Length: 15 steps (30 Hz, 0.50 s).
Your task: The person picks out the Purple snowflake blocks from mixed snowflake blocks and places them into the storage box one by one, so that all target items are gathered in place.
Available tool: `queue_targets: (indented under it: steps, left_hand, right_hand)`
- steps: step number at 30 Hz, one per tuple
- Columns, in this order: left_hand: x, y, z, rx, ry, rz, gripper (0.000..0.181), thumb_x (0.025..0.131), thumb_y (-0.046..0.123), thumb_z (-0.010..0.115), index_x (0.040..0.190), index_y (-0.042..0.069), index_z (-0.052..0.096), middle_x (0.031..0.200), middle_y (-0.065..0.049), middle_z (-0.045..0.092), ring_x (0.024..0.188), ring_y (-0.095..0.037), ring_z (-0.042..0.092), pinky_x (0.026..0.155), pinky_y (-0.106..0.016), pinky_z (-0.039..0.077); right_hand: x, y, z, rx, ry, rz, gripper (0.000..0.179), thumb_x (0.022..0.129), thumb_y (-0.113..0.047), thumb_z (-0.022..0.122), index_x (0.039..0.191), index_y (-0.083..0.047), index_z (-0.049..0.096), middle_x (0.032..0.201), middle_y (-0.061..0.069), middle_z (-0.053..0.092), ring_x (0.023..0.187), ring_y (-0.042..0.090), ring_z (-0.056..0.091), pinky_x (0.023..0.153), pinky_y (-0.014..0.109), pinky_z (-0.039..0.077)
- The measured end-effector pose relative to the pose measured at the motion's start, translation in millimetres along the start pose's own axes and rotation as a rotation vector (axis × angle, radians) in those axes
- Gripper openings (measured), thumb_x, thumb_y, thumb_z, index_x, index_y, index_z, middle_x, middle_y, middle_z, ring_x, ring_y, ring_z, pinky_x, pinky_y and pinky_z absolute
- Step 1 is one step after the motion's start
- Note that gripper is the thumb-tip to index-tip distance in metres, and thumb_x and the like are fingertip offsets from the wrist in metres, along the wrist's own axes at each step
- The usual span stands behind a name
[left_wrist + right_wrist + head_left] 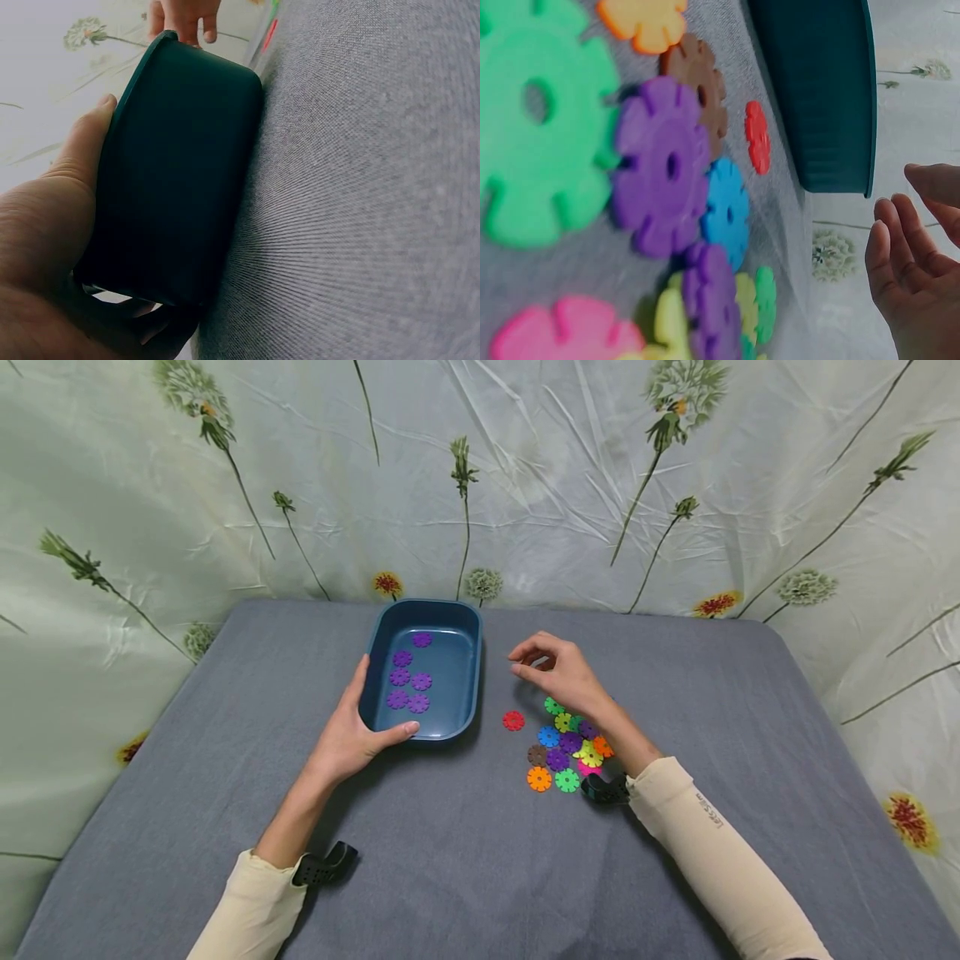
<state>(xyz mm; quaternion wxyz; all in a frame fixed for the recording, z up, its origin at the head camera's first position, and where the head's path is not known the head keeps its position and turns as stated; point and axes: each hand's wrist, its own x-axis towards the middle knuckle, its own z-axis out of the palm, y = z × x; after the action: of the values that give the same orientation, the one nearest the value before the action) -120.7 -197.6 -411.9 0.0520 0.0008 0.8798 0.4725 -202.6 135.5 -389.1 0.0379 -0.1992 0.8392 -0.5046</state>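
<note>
My left hand [348, 739] grips a dark blue rectangular tray [467, 714] at its near left corner, thumb over the near rim and fingers along the left side. In the left wrist view the tray [172, 165] stands right at the grey cloth. Several purple notched plastic discs [400, 677] lie flat inside, toward its left. To the right of the tray my right hand [562, 672] hovers above the table, fingers loosely bent. The right wrist view shows a gap between thumb and fingertips, with nothing held there. A red disc [513, 721] lies alone on the cloth below this hand.
A loose pile of discs in mixed colours, among them a blue disc [549, 737], an orange disc [539, 778] and a green disc [567, 780], lies under my right forearm. Behind the grey table [465, 860] hangs a pale curtain [540, 468] with a dandelion print.
</note>
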Motion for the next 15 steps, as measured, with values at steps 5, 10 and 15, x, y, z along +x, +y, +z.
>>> queue_targets:
  steps: [5, 10, 15]
  left_hand:
    - [0.7, -0.5, -0.3, 0.000, 0.002, 0.002, 0.129, 0.082, 0.041, 0.089, 0.169, 0.029, -0.006, 0.177, -0.011, 0.002, 0.163, -0.040, 0.008, 0.126, -0.070, 0.015]
    - [0.4, 0.1, -0.6, 0.006, -0.002, -0.005, 0.129, 0.081, 0.042, 0.089, 0.168, 0.031, -0.006, 0.178, -0.011, 0.001, 0.164, -0.039, 0.007, 0.126, -0.069, 0.015]
    - [0.4, 0.0, -0.5, 0.004, -0.003, -0.005, 0.129, 0.081, 0.043, 0.089, 0.168, 0.033, -0.006, 0.178, -0.009, 0.001, 0.164, -0.038, 0.007, 0.126, -0.069, 0.015]
  right_hand:
    - [-5.8, 7, -6, -0.008, 0.003, 0.005, 0.022, 0.100, -0.015, 0.072, 0.116, -0.001, 0.073, 0.116, 0.013, 0.070, 0.104, 0.025, 0.066, 0.093, 0.046, 0.055]
    - [-14.6, 13, -15, -0.012, 0.000, 0.020, 0.023, 0.100, -0.013, 0.071, 0.118, 0.001, 0.072, 0.116, 0.014, 0.070, 0.106, 0.026, 0.066, 0.092, 0.043, 0.056]
    - [-23.3, 20, -24, -0.024, -0.011, 0.044, 0.023, 0.100, -0.012, 0.070, 0.119, 0.001, 0.072, 0.118, 0.016, 0.070, 0.106, 0.026, 0.066, 0.090, 0.030, 0.057]
